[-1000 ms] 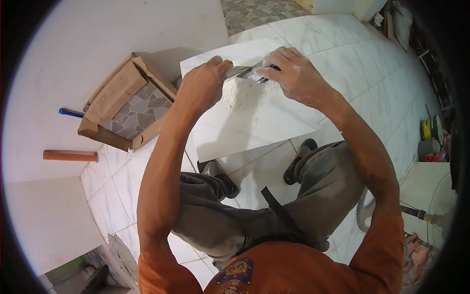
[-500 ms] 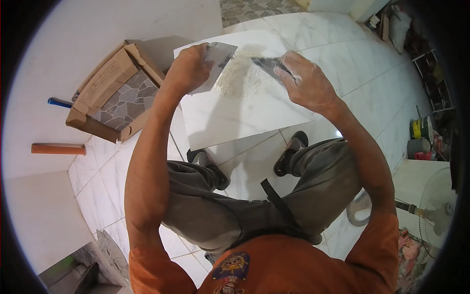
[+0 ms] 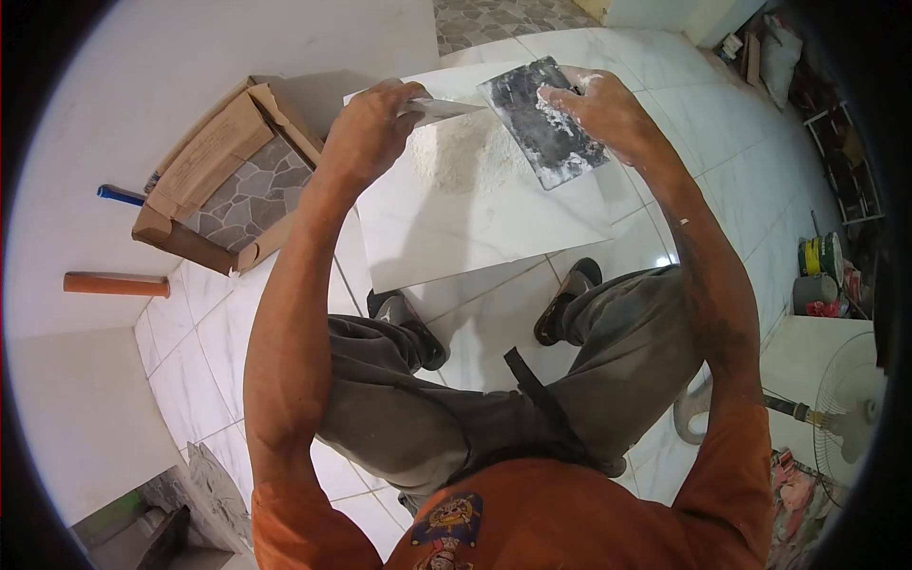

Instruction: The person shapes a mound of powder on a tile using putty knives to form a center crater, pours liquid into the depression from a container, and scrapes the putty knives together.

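Note:
My left hand [image 3: 373,130] is closed on a flat light-grey scraper [image 3: 448,110], seen nearly edge-on above the powder. My right hand [image 3: 605,116], dusted white, grips a dark rectangular scraper [image 3: 532,123] whose broad face shows, smeared with white powder. Between and below the two blades a heap of off-white powder [image 3: 461,163] lies on a large white tile [image 3: 446,247]. The tile lies in front of my feet. Whether either blade touches the heap, I cannot tell.
An open cardboard box [image 3: 195,176] with stone-patterned tile stands left, by the wall. An orange pipe [image 3: 116,284] and a blue-handled tool [image 3: 121,196] are nearby. At right are a fan [image 3: 850,418], cans [image 3: 819,255] and a rack [image 3: 844,161]. My shoes [image 3: 567,299] flank the tile's near edge.
The left scraper has tilted from showing its broad face to nearly edge-on. The right scraper has turned the other way, so its powdery broad face now shows, and my right hand has shifted slightly right.

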`<state>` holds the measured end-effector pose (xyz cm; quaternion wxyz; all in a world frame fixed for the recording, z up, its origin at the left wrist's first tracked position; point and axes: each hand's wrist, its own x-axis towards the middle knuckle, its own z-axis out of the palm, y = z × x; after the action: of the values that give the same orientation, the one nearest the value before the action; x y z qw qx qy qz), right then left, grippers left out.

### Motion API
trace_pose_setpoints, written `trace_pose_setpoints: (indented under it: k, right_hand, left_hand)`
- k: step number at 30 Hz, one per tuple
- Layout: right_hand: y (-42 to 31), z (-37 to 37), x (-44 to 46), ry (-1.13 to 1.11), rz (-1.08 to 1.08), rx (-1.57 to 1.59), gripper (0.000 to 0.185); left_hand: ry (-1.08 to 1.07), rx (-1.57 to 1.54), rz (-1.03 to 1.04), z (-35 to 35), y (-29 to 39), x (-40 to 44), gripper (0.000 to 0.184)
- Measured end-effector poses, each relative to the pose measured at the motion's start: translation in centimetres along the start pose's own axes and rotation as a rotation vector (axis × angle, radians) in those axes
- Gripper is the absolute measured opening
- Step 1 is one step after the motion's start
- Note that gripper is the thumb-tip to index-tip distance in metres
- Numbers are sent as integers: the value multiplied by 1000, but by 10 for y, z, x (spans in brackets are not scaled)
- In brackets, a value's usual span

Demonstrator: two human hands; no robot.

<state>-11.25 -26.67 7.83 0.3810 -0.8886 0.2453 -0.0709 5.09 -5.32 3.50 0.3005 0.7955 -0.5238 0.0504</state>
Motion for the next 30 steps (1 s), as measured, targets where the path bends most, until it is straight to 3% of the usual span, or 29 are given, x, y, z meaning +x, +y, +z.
trace_pose_setpoints:
  k: [10,13,16,18,21,27,30]
  right_hand:
    - [-2,14,7,-50,0,-117,54]
    - [-2,9,9,-129,1,-192,66]
    - [9,15,13,-57,-52,-257,66]
    - [5,11,8,-104,-21,-204,66]
    - [3,11,7,-86,-38,-233,64]
    - [1,16,4,25,-104,-206,61]
    - [-7,11,2,-3,-128,-130,61]
  left_hand:
    - [66,-44,9,6,2,7,25]
    - [68,-53,-43,1,4,7,25]
    - [75,-79,-101,-1,5,5,27]
    - [100,-43,-68,-2,5,5,30]
    - [27,-198,-285,-5,14,5,27]
    - [35,-281,-336,-5,15,5,29]
    - [66,-243,-253,-5,18,5,30]
